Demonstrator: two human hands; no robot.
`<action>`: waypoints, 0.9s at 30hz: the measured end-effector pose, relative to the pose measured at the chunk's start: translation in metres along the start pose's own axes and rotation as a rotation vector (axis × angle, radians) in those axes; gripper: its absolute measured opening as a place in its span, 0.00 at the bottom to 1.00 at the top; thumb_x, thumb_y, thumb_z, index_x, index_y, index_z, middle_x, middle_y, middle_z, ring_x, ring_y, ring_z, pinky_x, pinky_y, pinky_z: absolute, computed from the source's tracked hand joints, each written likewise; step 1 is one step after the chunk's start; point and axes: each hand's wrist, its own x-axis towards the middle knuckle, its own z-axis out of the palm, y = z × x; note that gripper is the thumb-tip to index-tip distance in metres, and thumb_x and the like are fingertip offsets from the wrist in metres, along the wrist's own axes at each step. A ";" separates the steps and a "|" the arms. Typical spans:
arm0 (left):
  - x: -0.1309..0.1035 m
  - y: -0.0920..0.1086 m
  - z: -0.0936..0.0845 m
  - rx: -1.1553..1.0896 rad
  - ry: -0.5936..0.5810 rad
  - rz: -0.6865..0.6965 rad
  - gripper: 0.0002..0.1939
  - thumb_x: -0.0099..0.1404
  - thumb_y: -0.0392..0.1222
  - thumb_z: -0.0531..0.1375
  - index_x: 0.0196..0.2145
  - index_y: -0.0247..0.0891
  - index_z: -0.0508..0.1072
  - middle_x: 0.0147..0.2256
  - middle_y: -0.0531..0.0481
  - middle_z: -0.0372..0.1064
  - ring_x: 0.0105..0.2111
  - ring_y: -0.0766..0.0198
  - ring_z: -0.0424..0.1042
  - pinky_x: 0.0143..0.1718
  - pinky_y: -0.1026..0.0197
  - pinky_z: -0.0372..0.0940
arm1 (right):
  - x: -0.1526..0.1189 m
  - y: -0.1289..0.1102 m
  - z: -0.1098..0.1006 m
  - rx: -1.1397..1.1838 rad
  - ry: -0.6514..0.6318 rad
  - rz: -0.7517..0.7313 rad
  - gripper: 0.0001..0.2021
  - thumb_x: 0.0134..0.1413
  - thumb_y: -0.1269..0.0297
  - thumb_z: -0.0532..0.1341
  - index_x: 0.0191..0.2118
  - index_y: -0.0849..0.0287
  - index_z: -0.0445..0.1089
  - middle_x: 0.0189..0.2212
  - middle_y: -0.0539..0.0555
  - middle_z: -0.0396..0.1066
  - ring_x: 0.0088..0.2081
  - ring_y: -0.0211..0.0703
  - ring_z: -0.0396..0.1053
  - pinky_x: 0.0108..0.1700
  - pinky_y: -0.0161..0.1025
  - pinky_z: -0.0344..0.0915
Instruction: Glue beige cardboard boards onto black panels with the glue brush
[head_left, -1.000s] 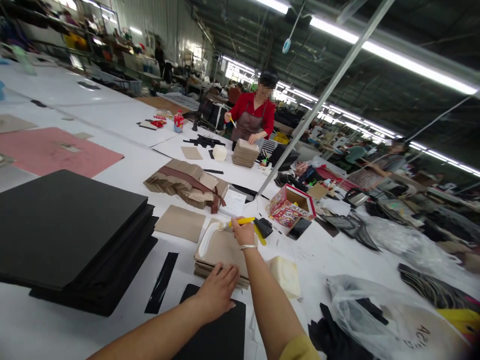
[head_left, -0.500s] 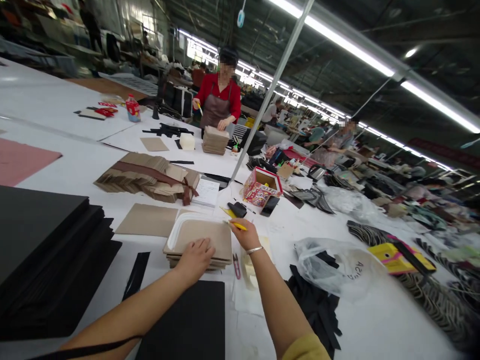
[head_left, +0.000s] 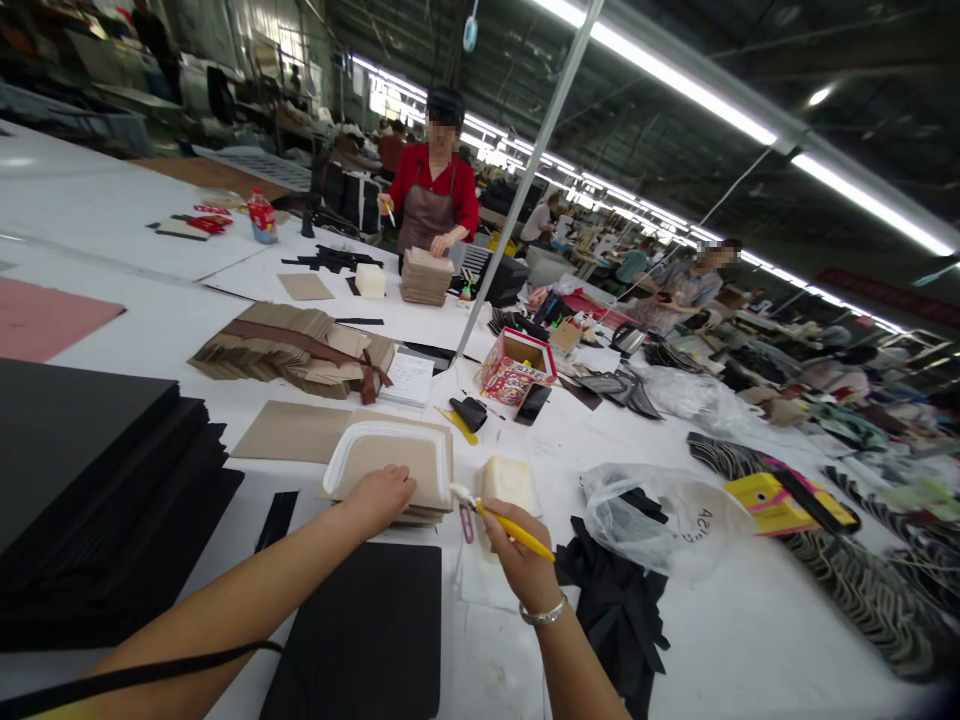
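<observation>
A stack of beige board pieces [head_left: 394, 455] with rounded corners lies in front of me. A white, glue-like band runs along the top piece's left, far and right edges. My left hand [head_left: 381, 498] rests on that piece, fingers laid out and holding nothing. In my right hand [head_left: 517, 550] is a yellow-handled brush [head_left: 525, 535], its whitened bristles at the stack's right edge. A pale yellowish block-shaped container [head_left: 508, 482] stands just beyond that hand, partly hidden by it. Pink-handled thread snips [head_left: 467, 524] lie between the stack and the container.
Black sheets are piled at left [head_left: 90, 500], and another black sheet [head_left: 367, 630] lies before me. Tied beige boards [head_left: 292, 345], a red patterned box [head_left: 517, 367] and a plastic bag [head_left: 660, 520] lie around. Across the table, a person in red [head_left: 435, 200] handles a similar stack.
My right hand has brought the brush from the stack's far right corner down its right edge toward me. The white band now covers the far and right edges. My left hand has shifted slightly.
</observation>
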 end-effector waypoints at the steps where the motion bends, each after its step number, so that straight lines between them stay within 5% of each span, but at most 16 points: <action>1: -0.006 0.000 -0.003 0.014 0.033 0.021 0.06 0.59 0.31 0.53 0.33 0.34 0.69 0.34 0.43 0.66 0.35 0.56 0.66 0.34 0.57 0.62 | -0.003 -0.001 -0.001 0.052 0.067 0.064 0.12 0.56 0.60 0.55 0.43 0.58 0.69 0.30 0.53 0.72 0.25 0.36 0.69 0.32 0.36 0.69; 5: -0.044 0.005 -0.027 -0.016 0.458 0.026 0.07 0.59 0.31 0.51 0.29 0.36 0.68 0.30 0.47 0.66 0.33 0.60 0.66 0.37 0.58 0.63 | -0.013 -0.001 0.014 0.226 0.162 0.229 0.16 0.59 0.57 0.49 0.49 0.59 0.59 0.29 0.51 0.71 0.22 0.34 0.68 0.27 0.35 0.68; 8: -0.075 0.013 -0.048 -0.329 0.826 -0.225 0.03 0.59 0.36 0.55 0.29 0.37 0.67 0.28 0.50 0.66 0.31 0.64 0.67 0.36 0.62 0.64 | -0.019 -0.003 0.046 0.217 0.157 0.237 0.11 0.58 0.57 0.50 0.43 0.57 0.59 0.34 0.53 0.71 0.30 0.37 0.70 0.32 0.37 0.68; 10: -0.090 0.020 -0.058 -0.665 0.941 -0.470 0.05 0.57 0.40 0.57 0.32 0.37 0.68 0.28 0.52 0.67 0.28 0.65 0.68 0.33 0.64 0.66 | -0.022 -0.009 0.068 0.139 0.158 0.226 0.09 0.57 0.58 0.53 0.39 0.57 0.59 0.33 0.53 0.69 0.33 0.39 0.70 0.35 0.38 0.66; 13: -0.104 0.032 -0.059 -1.201 0.976 -0.660 0.14 0.54 0.44 0.61 0.37 0.36 0.68 0.31 0.50 0.71 0.31 0.62 0.71 0.35 0.61 0.67 | -0.027 -0.019 0.089 0.076 0.164 0.220 0.06 0.55 0.61 0.54 0.35 0.57 0.58 0.29 0.50 0.66 0.31 0.40 0.68 0.35 0.38 0.64; 17: -0.116 0.045 -0.044 -1.611 0.934 -0.649 0.21 0.51 0.44 0.64 0.42 0.37 0.67 0.38 0.48 0.71 0.39 0.58 0.71 0.41 0.56 0.66 | -0.036 -0.027 0.092 0.162 0.204 0.235 0.07 0.54 0.61 0.56 0.35 0.56 0.56 0.26 0.47 0.62 0.28 0.37 0.64 0.33 0.36 0.63; 23: -0.140 0.047 -0.027 -1.826 0.818 -0.576 0.23 0.54 0.48 0.61 0.47 0.41 0.63 0.41 0.47 0.69 0.38 0.58 0.70 0.37 0.55 0.67 | -0.062 -0.019 0.064 0.290 0.192 0.286 0.10 0.52 0.60 0.57 0.35 0.56 0.55 0.27 0.47 0.60 0.28 0.36 0.61 0.33 0.36 0.63; 27: -0.167 0.035 0.009 -1.696 0.715 -0.780 0.17 0.57 0.54 0.57 0.40 0.42 0.63 0.34 0.52 0.68 0.32 0.63 0.69 0.33 0.58 0.68 | -0.100 0.003 0.047 0.209 0.036 0.309 0.10 0.53 0.60 0.57 0.36 0.56 0.55 0.28 0.48 0.60 0.27 0.36 0.60 0.32 0.35 0.62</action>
